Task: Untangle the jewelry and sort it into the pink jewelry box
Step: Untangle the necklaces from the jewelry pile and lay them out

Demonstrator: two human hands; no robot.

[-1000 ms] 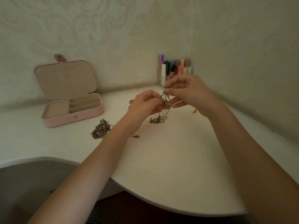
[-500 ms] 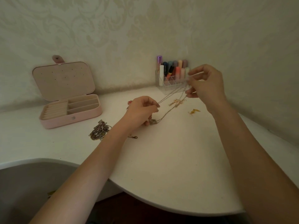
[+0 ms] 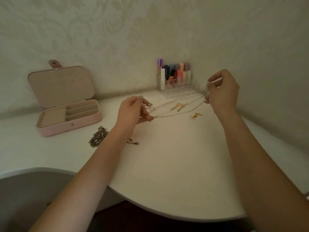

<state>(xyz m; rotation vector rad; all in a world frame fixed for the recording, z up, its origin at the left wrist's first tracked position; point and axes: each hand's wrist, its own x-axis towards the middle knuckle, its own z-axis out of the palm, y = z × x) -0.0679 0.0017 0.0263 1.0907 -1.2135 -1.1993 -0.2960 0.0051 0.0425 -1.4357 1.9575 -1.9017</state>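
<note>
A thin chain necklace [image 3: 177,107] is stretched taut in several strands between my hands above the white table [image 3: 175,164]. My left hand [image 3: 132,111] pinches its lower end. My right hand [image 3: 221,90] pinches its upper end, raised near the organiser. The pink jewelry box [image 3: 66,113] stands open at the left, lid up, compartments bare. A heap of dark tangled chains [image 3: 97,136] lies in front of the box. Gold earrings [image 3: 178,106] and another gold piece [image 3: 195,115] lie under the strands. Small rings [image 3: 150,106] lie by my left fingers.
A clear organiser [image 3: 177,87] with lipsticks and markers stands against the back wall, just left of my right hand. A small clasp piece [image 3: 133,142] lies by my left forearm. The table's curved front edge runs below my arms; a grey surface [image 3: 25,190] lies lower left.
My hands have drawn apart: the right hand rose and moved right, the left hand moved down and left. The chain went from a hanging bunch to taut, spread strands.
</note>
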